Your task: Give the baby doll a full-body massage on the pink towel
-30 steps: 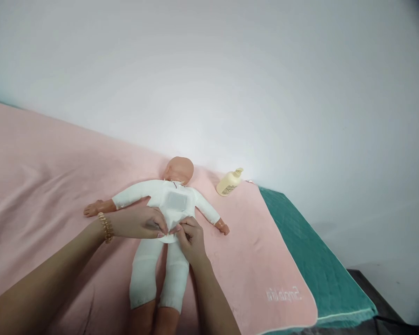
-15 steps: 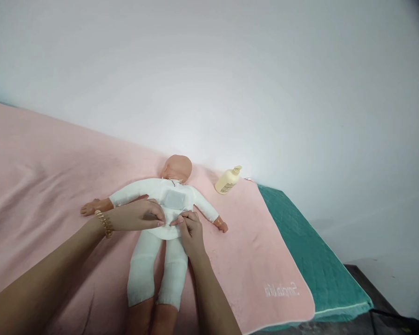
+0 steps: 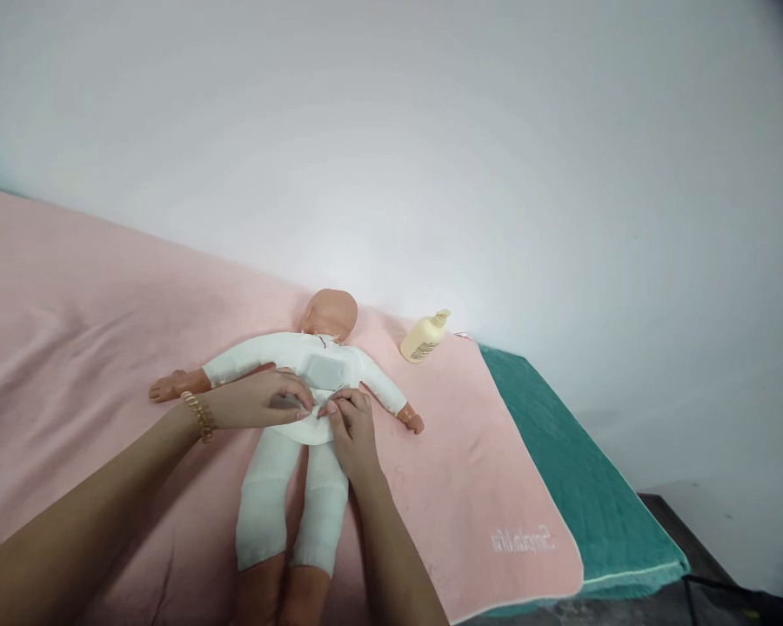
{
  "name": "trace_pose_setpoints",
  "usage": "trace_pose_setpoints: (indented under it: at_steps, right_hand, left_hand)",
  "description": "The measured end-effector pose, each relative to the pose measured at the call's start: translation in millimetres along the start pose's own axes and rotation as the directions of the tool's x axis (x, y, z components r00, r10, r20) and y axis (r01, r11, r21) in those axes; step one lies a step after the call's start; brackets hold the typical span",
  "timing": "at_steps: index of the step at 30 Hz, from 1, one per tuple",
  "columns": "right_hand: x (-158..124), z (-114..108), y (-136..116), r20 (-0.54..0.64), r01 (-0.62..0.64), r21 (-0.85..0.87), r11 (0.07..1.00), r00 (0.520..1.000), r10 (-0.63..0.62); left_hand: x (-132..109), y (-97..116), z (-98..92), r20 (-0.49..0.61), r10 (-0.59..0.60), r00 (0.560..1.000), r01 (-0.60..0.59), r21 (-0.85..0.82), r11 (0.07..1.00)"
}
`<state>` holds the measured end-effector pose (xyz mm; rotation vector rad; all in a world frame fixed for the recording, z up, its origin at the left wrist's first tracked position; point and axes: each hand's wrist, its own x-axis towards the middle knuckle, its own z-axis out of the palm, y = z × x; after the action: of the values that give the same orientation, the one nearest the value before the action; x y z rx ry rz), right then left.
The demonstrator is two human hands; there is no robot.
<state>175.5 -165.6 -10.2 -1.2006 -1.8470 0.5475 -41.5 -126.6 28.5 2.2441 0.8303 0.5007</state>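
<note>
A baby doll [image 3: 271, 496] with a white cloth body and brown plastic head, hands and legs lies stretched out, its smooth, rounded head pointing away from me. A grey rectangular panel [image 3: 324, 372] is set in the upper torso. Just below the panel, my left hand [image 3: 267, 400] comes in from the left, thumb and fingertips closed on the white cloth of the lower torso. Close beside it on the right, my right hand [image 3: 354, 435] has curled fingers and thumb pinching the same cloth. Folds between the fingertips are partly hidden by the hands.
A cream pump bottle [image 3: 424, 337] stands right of the doll's head, near the white wall [image 3: 496, 174]. Beneath the doll is a pink blanket [image 3: 470, 487], wrinkled at left. A green padded mat [image 3: 580, 469] shows beyond its right edge.
My right hand has shifted slightly up the doll's torso, and my left fingertips have moved a little to the right. The doll and bottle keep their places on the blanket.
</note>
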Motion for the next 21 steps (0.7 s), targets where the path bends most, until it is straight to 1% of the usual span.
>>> trace_pose_setpoints:
  at_steps: [5,9,11,14,17,19,21]
  right_hand:
    - [-1,-1,-2,-0.033,0.012,0.045,0.999,0.999,-0.011]
    - [-2,-2,-2,-0.064,0.027,0.026,0.999,0.998,-0.025]
    - [-2,-1,-1,-0.066,0.016,0.009,1.0,0.998,-0.015]
    - [0,1,3,-0.05,-0.007,-0.02,1.0,0.999,0.006]
    - [1,2,6,-0.008,-0.021,-0.044,0.999,1.0,0.021]
    - [3,0,5,0.008,-0.028,-0.047,0.999,1.0,0.028]
    - [8,-5,3,0.021,-0.03,-0.026,0.999,0.999,0.031]
  left_hand:
    - [-1,1,-2.4,-0.009,0.022,1.0,-0.021,0.053,0.998]
    - [-3,-1,-5.3,-0.084,0.081,0.993,-0.073,0.103,0.992]
    - [-2,-3,-5.0,-0.112,0.086,0.99,-0.073,0.111,0.991]
    - [0,-5,-2.9,-0.105,0.054,0.993,-0.042,0.112,0.993]
    - [1,-4,-1.9,-0.071,0.016,0.997,-0.009,0.101,0.995]
    - [2,-3,-2.5,-0.057,0.012,0.998,-0.007,0.101,0.995]
    - [4,-4,-3.1,-0.086,0.037,0.996,-0.027,0.113,0.993]
